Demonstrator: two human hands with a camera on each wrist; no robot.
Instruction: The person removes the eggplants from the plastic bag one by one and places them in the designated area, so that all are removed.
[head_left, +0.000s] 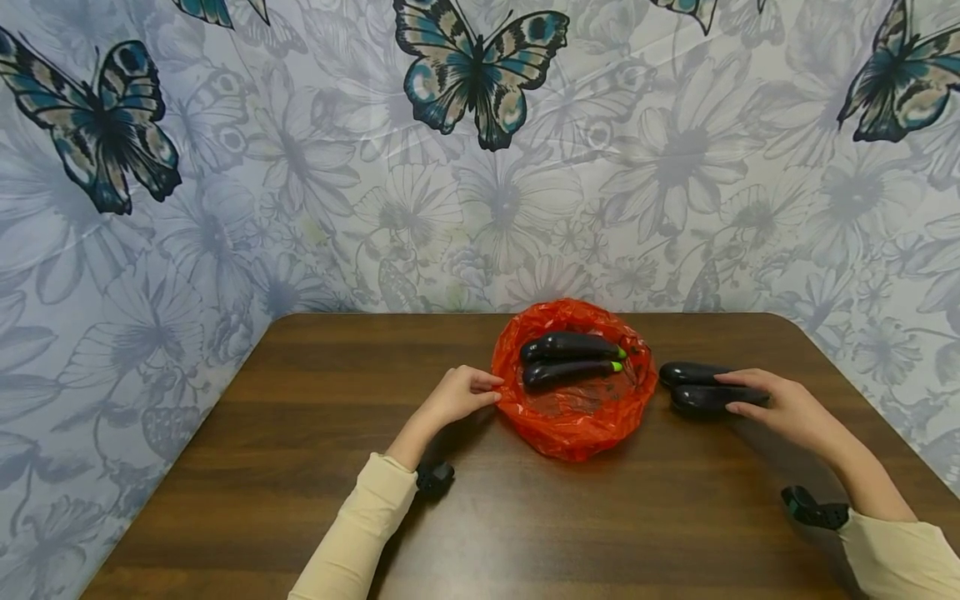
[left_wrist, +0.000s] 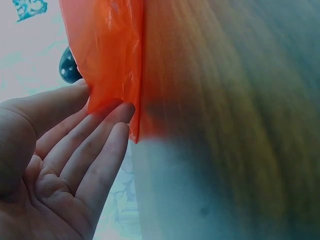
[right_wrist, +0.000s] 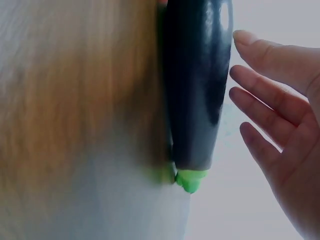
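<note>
A red plastic bag (head_left: 577,433) with its rim rolled wide sits toward the back of the table, and two dark eggplants with green stem ends, one (head_left: 567,344) behind the other (head_left: 566,375), lie inside. My left hand (head_left: 459,395) pinches the bag's left rim; in the left wrist view the thin red film (left_wrist: 107,45) lies between thumb and fingers. To the right of the bag, a rear eggplant (head_left: 688,372) and a front eggplant (head_left: 701,398) lie side by side. Over their stem ends, my right hand (head_left: 787,408) has its fingertips right at the front one, fingers spread and loosely bent.
The brown wooden table (head_left: 337,392) has rounded far corners and meets a wall covering (head_left: 480,225) with flowers and butterflies. A black wrist device (head_left: 435,479) is on the left wrist, and another black device (head_left: 813,508) is on the right.
</note>
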